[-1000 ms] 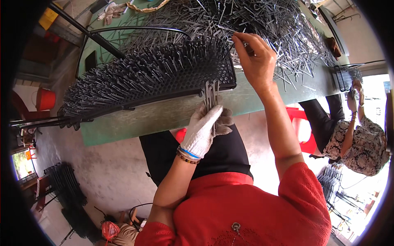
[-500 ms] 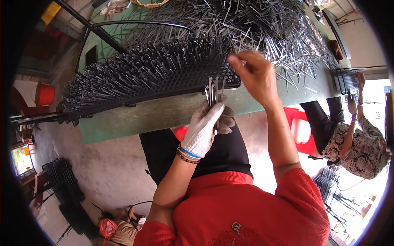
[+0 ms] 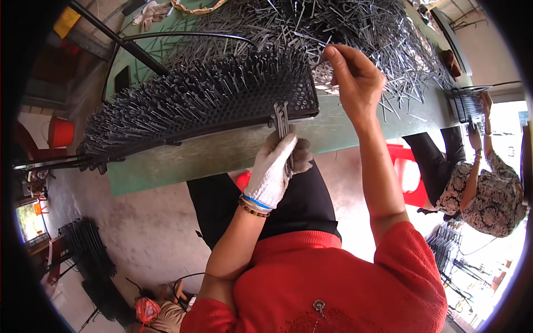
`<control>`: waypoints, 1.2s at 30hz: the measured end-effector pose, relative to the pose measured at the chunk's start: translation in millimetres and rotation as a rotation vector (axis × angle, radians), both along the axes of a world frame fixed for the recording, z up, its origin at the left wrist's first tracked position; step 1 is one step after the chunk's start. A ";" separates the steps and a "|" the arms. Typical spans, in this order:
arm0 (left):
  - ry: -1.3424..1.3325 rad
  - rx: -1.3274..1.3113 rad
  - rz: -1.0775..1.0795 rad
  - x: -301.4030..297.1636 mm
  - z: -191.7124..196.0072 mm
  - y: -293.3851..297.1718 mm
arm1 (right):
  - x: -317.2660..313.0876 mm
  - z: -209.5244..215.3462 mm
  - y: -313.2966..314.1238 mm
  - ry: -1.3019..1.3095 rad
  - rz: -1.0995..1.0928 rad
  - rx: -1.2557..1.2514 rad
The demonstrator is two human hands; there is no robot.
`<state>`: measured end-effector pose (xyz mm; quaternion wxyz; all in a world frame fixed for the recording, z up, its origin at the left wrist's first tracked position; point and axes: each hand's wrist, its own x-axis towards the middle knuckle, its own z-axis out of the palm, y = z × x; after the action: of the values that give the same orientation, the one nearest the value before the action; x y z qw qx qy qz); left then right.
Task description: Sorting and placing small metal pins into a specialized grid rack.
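Note:
My left hand (image 3: 276,166), in a white knit glove, is closed round a small bundle of thin metal strips (image 3: 282,119). Their ringed ends stick up in front of the rack's near edge. My bare right hand (image 3: 358,80) is raised beyond the rack's right end, thumb and forefinger pinched on a thin metal strip (image 3: 311,39) that points up and left. A long black perforated rack (image 3: 261,105) lies along the table, bristling with upright dark strips (image 3: 183,91); at its right end the holes show bare.
A large heap of loose metal strips (image 3: 355,22) covers the back of the green table (image 3: 150,172). Black rods rise at the left. To the right, another person (image 3: 480,191) works at a small rack (image 3: 466,105), near a red stool (image 3: 408,177). A red bucket (image 3: 60,130) stands left.
My right hand has moved up and to the right, away from the rack's end and the bundle. One strip that stood apart in the bundle is gone from it. My left hand shifted slightly left.

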<state>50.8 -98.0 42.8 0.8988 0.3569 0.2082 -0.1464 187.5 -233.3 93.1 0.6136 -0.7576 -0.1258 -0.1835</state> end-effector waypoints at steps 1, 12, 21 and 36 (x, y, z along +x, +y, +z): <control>-0.002 0.001 -0.002 0.2 -0.1 -0.1 | 3.3 -4.2 0.6 -0.002 -0.002 0.001; 0.001 -0.110 -0.007 -3.1 -3.5 7.6 | 8.4 -13.4 1.7 -0.091 -0.087 -0.141; 0.014 -0.017 -0.060 -2.9 5.5 7.6 | 5.2 -14.4 0.2 -0.219 -0.149 -0.249; 0.019 0.005 -0.100 -3.5 2.8 12.5 | -0.2 -21.5 11.3 -0.387 -0.023 -0.556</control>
<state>47.3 -85.5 45.6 0.8874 0.3677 0.1991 -0.1939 187.4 -222.0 71.5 0.3461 -0.8485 -0.2768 -0.2893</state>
